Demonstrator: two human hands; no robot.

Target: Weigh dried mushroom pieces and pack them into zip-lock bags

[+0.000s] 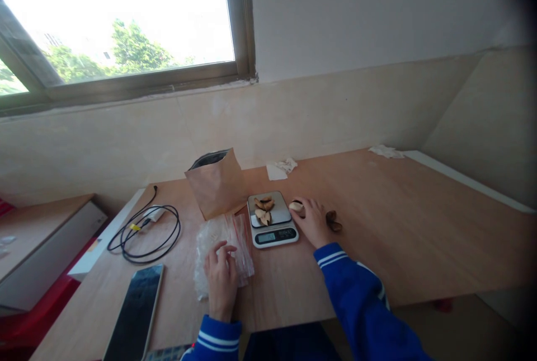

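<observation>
A white kitchen scale [277, 237] has brown and pale dried husk-like pieces [263, 217] on its steel plate; the digits on its display are too small to read. Just right of the plate, my right hand [314, 223] has its fingers closed round a pale dried husk-like piece [297, 207]. Another dark brown dried piece [334, 221] lies on the table beyond that wrist. My left hand [221, 277] rests on clear zip-seal plastic bags [244, 249], its fingers loosely bent and apart, gripping nothing. Behind the bags stands a brown paper pouch [218, 182] with its top open.
A phone [138, 308] lies at the front left of the wooden table [398, 226], near a coiled black cable [142, 254] with a white adapter [154, 213]. Crumpled white tissue [287, 166] sits by the wall, more tissue [385, 151] farther right. A window [126, 19] is at upper left.
</observation>
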